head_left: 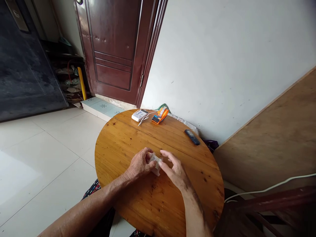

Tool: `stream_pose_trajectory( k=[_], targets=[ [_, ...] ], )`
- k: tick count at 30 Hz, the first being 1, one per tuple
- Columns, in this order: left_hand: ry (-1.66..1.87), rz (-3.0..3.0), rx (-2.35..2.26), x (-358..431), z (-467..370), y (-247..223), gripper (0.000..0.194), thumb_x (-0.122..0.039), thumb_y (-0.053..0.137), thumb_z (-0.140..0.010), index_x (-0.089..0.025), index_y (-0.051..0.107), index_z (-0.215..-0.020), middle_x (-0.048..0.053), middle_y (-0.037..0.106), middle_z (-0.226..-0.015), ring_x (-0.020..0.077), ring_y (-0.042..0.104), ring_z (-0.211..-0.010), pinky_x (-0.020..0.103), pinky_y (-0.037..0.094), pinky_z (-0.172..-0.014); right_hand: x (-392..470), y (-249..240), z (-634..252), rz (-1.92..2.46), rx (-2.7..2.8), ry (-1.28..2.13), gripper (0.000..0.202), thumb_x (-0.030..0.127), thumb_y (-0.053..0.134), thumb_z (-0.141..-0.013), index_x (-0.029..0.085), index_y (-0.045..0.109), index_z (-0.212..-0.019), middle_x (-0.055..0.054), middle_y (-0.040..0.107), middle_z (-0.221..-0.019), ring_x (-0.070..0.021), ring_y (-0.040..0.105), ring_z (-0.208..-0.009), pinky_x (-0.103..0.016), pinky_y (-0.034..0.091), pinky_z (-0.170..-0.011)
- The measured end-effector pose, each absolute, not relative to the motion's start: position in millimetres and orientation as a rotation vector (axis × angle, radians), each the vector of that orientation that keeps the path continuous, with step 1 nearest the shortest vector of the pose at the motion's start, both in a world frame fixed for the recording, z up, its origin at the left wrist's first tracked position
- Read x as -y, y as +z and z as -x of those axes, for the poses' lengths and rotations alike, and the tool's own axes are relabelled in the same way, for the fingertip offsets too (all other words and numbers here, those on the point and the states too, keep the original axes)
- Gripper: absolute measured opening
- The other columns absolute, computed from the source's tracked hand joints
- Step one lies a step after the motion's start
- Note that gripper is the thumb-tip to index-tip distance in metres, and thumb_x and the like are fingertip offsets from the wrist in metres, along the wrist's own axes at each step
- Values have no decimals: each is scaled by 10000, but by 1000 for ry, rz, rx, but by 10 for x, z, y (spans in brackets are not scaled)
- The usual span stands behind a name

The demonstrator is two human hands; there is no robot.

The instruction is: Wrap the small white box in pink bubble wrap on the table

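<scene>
A small white, partly see-through packet [156,167], crumpled like thin plastic or paper, is over the middle of the round wooden table [116,138]. My left hand [142,162] grips it from the left, thumb on the near side and fingers curled at the far side. On the right, my right hand [174,169] has its fingers spread apart, and its thumb tip is at the packet's right edge. Whether that thumb presses on it I cannot tell. What lies inside the packet is not visible.
Toward the far table edge are a white device [139,115] with a white cable and an orange tape dispenser [160,116]. A dark, blurred-out handheld object [192,137] lies at the right. A white wall [209,65] and a brown door [113,49] stand behind.
</scene>
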State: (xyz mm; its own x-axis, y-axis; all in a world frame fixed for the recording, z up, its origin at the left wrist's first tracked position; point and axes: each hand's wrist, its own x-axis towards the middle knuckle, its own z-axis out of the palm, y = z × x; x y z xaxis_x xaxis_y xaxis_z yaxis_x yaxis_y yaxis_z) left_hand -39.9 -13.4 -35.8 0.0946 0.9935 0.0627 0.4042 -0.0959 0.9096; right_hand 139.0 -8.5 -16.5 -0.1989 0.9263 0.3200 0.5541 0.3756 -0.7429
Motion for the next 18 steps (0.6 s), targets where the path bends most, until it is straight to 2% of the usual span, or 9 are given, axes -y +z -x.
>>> stream_pose_trajectory(
  k=[2,5,9,13,18],
  targets=[
    [991,-1605,-1408,136,397,-360,361,-233,608,-744,-207,586,-1103,-31,581,-784,124,528,-695,234,414,-651,100,-142,-1380,1248,1988,632,314,311,633,-787,223,677,-1086,-74,708,-1159,-256,643,-1103,-398,499,-965],
    [1001,-1617,-1403,126,384,-382,359,-231,605,-745,-218,607,-1104,-18,590,-833,132,544,-733,245,430,-685,114,-115,-1364,1279,2036,647,283,321,649,-788,227,697,-1050,-62,735,-1063,-252,670,-1020,-376,517,-910],
    [987,-1662,-1408,104,366,-401,326,-235,595,-756,-234,643,-1078,-1,591,-890,143,554,-768,262,438,-720,96,-128,-1381,1283,2046,683,320,347,668,-789,230,692,-1086,-67,734,-1083,-258,672,-1025,-386,512,-921],
    [976,-1640,-1420,94,366,-378,309,-225,592,-756,-227,657,-1058,-4,581,-846,141,539,-746,258,430,-711,104,-138,-1385,1258,2032,680,353,338,642,-817,232,654,-1153,-73,715,-1145,-251,661,-1071,-389,501,-953],
    [980,-1593,-1397,105,372,-348,288,-220,589,-756,-213,654,-1037,-10,577,-825,131,521,-718,244,418,-674,133,-111,-1363,1244,2074,655,343,310,691,-769,242,651,-1103,-53,725,-1109,-250,667,-1040,-381,499,-939]
  ],
)
